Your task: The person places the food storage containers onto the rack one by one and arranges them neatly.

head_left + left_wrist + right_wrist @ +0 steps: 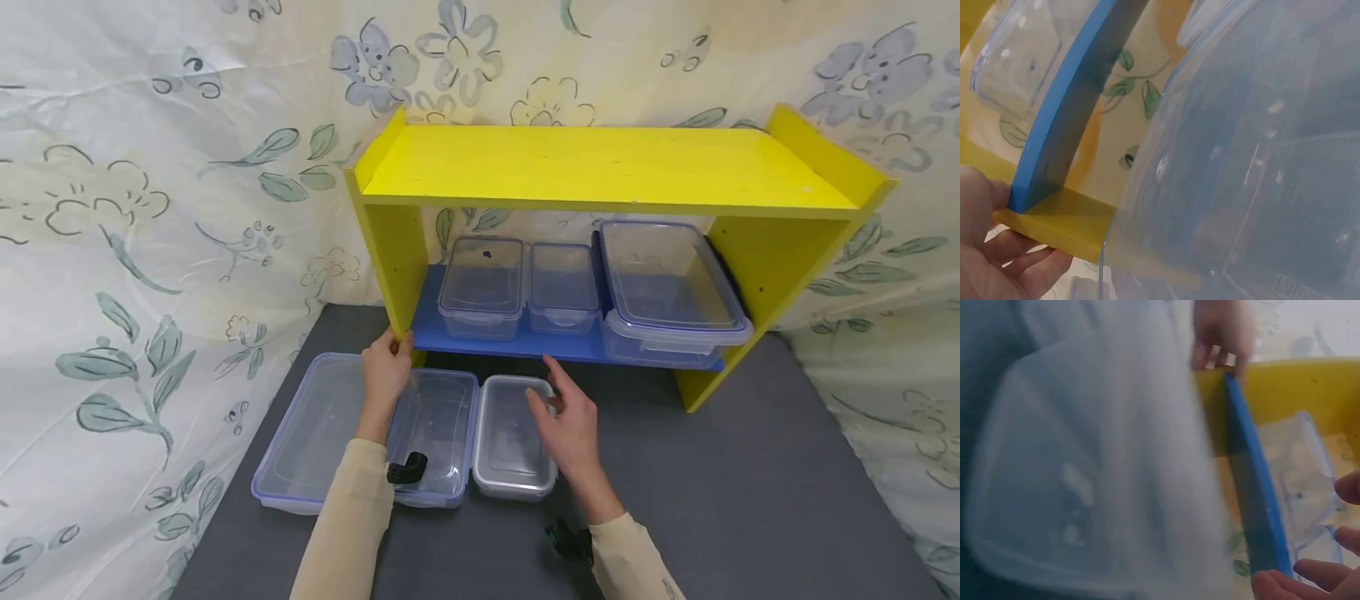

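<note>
A yellow shelf unit (pixel 592 167) stands on the dark table, with a blue board (pixel 495 345) as its lower level. My left hand (pixel 386 379) grips the front edge of its left side panel, the thumb by the end of the blue board and the fingers wrapped behind the yellow wood. Below the middle of the board's front edge is my right hand (pixel 567 425), fingers spread and loosely bent, a fingertip right at the edge. Three lidded clear containers sit on the board: a left one (pixel 482 287), a smaller middle one (pixel 564 287) and a large right one (pixel 667 275).
On the table before the shelf lie a wide clear container (pixel 315 442) at left, a blue-rimmed one (pixel 435 417) under my left forearm, and a grey-white one (pixel 512 442) by my right hand. A flowered cloth (pixel 187 250) hangs behind and at the sides.
</note>
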The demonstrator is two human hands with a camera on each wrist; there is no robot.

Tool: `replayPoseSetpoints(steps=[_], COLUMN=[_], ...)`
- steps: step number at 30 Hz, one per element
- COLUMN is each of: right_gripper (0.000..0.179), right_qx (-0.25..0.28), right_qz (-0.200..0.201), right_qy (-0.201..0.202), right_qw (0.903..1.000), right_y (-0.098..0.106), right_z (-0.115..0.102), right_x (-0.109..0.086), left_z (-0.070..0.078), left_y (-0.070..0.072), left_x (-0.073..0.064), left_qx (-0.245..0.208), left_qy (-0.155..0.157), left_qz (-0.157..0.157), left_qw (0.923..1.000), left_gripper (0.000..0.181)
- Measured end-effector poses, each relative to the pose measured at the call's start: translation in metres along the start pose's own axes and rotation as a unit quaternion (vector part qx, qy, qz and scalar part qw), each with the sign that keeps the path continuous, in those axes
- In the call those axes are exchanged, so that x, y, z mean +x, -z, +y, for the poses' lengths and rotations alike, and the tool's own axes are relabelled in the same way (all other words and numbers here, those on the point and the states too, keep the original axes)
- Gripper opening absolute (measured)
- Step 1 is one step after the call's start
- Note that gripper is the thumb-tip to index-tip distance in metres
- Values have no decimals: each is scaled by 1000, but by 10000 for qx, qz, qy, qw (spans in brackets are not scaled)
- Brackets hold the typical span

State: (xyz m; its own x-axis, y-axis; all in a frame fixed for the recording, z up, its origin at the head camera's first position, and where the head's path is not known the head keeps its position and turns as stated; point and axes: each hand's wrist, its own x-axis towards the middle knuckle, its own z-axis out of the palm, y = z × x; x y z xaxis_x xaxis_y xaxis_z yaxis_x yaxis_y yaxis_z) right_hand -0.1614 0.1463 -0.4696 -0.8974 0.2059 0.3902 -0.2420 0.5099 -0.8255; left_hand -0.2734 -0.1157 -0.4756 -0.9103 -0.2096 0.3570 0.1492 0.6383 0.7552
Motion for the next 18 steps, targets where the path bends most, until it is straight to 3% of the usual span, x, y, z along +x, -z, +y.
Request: replayPoseSetpoints(steps=[4, 12, 18], right_gripper=[53, 50, 52], right_qx=[-436, -763, -486], right_qz=[-41, 61, -135], right_qy=[267, 208, -426], right_qw=[9987, 9968, 9978], right_y=[-3, -4, -2], right_z=[10, 29, 45], right_x=[-9, -29, -43], left_z=[0, 1, 1], left_y=[0, 0, 0], left_x=[0, 0, 0], left_qx=[28, 77, 67], left_qy=[3, 98, 102], left_qz=[-24, -67, -39], left_qw=[10000, 9999, 9999], left_gripper=[23, 24, 24])
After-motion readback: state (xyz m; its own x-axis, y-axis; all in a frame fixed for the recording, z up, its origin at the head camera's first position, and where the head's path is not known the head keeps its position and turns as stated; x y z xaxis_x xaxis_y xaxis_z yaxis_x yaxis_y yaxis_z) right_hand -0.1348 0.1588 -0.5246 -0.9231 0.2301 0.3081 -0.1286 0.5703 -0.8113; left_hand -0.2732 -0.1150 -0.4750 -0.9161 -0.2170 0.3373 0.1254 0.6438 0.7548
